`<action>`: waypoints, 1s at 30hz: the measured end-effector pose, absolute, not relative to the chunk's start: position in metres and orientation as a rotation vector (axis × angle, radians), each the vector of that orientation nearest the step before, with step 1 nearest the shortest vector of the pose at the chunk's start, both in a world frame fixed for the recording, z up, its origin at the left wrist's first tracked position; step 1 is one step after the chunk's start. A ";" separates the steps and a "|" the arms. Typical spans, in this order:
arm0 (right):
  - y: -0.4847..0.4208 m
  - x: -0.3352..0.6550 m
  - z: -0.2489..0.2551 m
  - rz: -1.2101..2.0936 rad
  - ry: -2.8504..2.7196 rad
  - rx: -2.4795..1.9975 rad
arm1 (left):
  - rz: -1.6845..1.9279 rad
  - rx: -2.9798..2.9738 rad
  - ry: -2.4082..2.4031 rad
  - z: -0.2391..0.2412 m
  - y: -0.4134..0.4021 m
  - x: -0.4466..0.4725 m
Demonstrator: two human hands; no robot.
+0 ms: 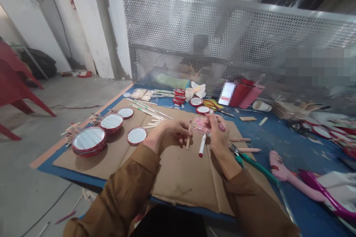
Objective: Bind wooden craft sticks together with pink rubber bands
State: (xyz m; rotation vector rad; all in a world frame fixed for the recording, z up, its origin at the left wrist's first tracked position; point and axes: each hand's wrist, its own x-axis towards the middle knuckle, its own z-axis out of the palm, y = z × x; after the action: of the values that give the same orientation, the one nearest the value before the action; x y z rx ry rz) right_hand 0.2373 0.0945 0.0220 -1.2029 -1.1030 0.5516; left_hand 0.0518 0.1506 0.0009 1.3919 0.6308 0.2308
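My left hand [176, 129] pinches a flat wooden craft stick [188, 142] upright between thumb and fingertips, above the cardboard sheet [183, 177]. To its right, my right hand [218, 129] is closed, thumb against fingers, at the edge of a heap of pink and multicoloured rubber bands [198, 124]. Whatever those fingers hold, if anything, is too small to make out. A white marker with a red end [202, 146] lies between the hands. Left of my left hand is a round white disc with a red rim [137, 135], and several loose sticks [152, 123] lie behind it.
Stacked red-rimmed discs [89, 142] stand at the left beside bundled sticks [72, 133]. Pliers [236, 152], wooden rods [246, 150] and a pink glue gun [276, 164] lie right. Behind are a phone [227, 93], a paper cup [261, 106] and a perforated metal panel [172, 26].
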 end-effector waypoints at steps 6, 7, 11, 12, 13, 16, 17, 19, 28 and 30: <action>0.089 0.231 0.017 0.475 -1.085 -1.203 | 0.184 1.415 0.644 0.000 0.153 0.051; 0.090 0.231 0.015 0.479 -1.074 -1.208 | 0.190 1.423 0.657 0.000 0.153 0.051; 0.094 0.229 0.009 0.450 -1.114 -1.240 | 0.195 1.444 0.683 0.000 0.152 0.051; 0.095 0.229 0.008 0.438 -1.132 -1.243 | 0.203 1.444 0.692 0.000 0.152 0.050; 0.095 0.229 0.007 0.435 -1.145 -1.243 | 0.205 1.441 0.701 0.000 0.151 0.050; 0.091 0.232 0.007 0.461 -1.171 -1.237 | 0.198 1.427 0.712 0.001 0.150 0.046; 0.089 0.234 0.008 0.468 -1.179 -1.235 | 0.199 1.420 0.709 0.001 0.150 0.045; 0.085 0.238 0.011 0.458 -1.190 -1.241 | 0.206 1.401 0.703 0.002 0.150 0.043; 0.082 0.244 0.011 0.486 -1.200 -1.262 | 0.175 1.390 0.683 0.002 0.148 0.041; 0.082 0.243 0.011 0.515 -1.212 -1.254 | 0.194 1.384 0.688 0.002 0.147 0.041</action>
State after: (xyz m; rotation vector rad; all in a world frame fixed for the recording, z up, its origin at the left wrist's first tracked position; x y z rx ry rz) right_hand 0.2431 0.0820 0.0108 -1.2538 -1.2125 0.5153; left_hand 0.0410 0.1470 0.0019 1.3839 0.6875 0.1944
